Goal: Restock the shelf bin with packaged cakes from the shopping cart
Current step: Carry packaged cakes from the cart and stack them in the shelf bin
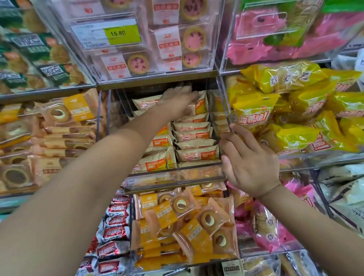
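A clear plastic shelf bin (173,175) in the middle row holds stacked beige packaged cakes (197,153) with orange labels. My left hand (180,99) reaches deep into the bin and lies palm down on the topmost cake packs at the back. Its fingers look fairly straight; whether they grip a pack is hidden. My right hand (247,160) holds the bin's front right corner, thumb on the front edge, fingers up along the right wall. The shopping cart is out of view.
Neighbouring clear bins hold ring cakes in orange packs (42,141) at left, yellow bags (297,112) at right, pink tarts (166,38) above and more orange ring cakes (185,223) below. A price tag (120,33) reads 15.80.
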`<act>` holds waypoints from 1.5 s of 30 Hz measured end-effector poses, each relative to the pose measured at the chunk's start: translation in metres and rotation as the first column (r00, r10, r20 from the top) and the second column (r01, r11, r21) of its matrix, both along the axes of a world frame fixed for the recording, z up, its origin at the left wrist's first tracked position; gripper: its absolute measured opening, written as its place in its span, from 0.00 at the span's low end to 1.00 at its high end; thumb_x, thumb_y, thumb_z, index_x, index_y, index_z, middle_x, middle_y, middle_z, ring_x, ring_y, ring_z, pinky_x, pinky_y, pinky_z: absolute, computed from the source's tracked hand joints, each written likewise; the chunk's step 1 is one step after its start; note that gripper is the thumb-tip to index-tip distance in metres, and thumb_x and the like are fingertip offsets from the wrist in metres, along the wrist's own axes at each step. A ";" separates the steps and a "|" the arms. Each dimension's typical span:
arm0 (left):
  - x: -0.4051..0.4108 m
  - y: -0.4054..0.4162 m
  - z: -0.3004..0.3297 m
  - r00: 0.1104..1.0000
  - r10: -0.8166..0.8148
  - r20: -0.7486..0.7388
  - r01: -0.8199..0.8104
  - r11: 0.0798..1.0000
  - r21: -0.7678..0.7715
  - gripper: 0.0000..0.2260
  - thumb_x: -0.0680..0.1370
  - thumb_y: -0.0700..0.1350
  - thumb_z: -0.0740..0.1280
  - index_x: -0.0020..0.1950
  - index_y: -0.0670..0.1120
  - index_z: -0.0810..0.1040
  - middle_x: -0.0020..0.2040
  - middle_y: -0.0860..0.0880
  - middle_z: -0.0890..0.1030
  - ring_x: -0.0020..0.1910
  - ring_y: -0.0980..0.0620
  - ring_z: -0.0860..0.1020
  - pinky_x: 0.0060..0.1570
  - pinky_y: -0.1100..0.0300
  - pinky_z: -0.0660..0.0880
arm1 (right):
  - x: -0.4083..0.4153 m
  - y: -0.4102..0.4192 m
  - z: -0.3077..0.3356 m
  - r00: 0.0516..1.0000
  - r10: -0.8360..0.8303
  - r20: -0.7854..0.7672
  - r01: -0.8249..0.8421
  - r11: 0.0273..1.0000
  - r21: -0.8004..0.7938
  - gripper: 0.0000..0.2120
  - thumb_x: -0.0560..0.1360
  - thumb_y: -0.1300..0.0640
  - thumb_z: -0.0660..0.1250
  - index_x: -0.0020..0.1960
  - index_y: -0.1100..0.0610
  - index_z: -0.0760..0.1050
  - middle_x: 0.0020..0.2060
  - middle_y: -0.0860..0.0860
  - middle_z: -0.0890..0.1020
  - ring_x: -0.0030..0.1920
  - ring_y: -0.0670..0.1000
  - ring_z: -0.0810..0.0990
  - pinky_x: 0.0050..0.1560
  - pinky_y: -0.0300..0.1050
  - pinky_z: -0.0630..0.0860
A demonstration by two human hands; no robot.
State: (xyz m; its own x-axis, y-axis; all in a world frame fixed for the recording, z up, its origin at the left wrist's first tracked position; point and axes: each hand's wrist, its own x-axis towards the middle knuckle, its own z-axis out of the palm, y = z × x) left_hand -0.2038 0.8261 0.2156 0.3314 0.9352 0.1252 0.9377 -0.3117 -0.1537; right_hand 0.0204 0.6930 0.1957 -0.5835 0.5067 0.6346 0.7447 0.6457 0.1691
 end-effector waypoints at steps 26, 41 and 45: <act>0.099 -0.312 0.003 0.047 0.209 0.977 -0.201 0.960 -0.195 0.11 0.77 0.42 0.63 0.44 0.59 0.78 0.43 0.59 0.82 0.47 0.60 0.79 0.48 0.66 0.74 | 0.020 -0.066 0.010 0.873 0.030 -0.488 -0.227 0.909 -0.350 0.09 0.73 0.67 0.63 0.52 0.68 0.75 0.52 0.62 0.78 0.55 0.59 0.76 0.56 0.48 0.71; 0.276 -0.445 -0.190 0.645 0.714 0.274 0.218 0.172 -0.961 0.02 0.78 0.38 0.64 0.49 0.44 0.75 0.40 0.51 0.77 0.36 0.60 0.74 0.33 0.74 0.70 | 0.291 -0.370 -0.167 0.362 -0.932 0.018 -0.222 -0.105 -0.969 0.07 0.77 0.68 0.60 0.50 0.64 0.76 0.42 0.57 0.79 0.41 0.50 0.77 0.44 0.34 0.74; 0.348 -0.447 -0.192 0.764 0.616 0.192 0.176 0.087 -0.980 0.02 0.79 0.39 0.63 0.46 0.44 0.74 0.40 0.52 0.77 0.36 0.60 0.74 0.27 0.77 0.67 | 0.366 -0.426 -0.172 0.277 -0.944 0.177 -0.214 -0.240 -0.947 0.06 0.78 0.67 0.59 0.48 0.64 0.75 0.41 0.58 0.79 0.38 0.52 0.76 0.30 0.26 0.69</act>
